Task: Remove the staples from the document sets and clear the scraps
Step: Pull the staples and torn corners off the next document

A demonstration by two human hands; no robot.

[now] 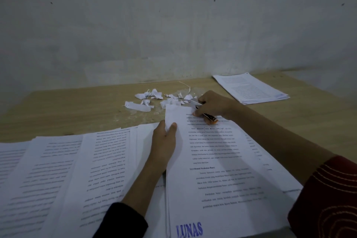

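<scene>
Paper scraps (152,95) lay uncleared on the desk (77,106); left hand (164,139) pinched a set (222,160), right hand (214,105) gripped a tool (210,117) at its corner; more sets (67,170) probably waited

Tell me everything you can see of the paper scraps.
The scraps are torn white paper bits, crumpled and curled, of uneven sizes. They lie scattered on the wooden table near the wall, just beyond the top of the document. One thin strip arches up at the back. The right hand is close beside them.
</scene>
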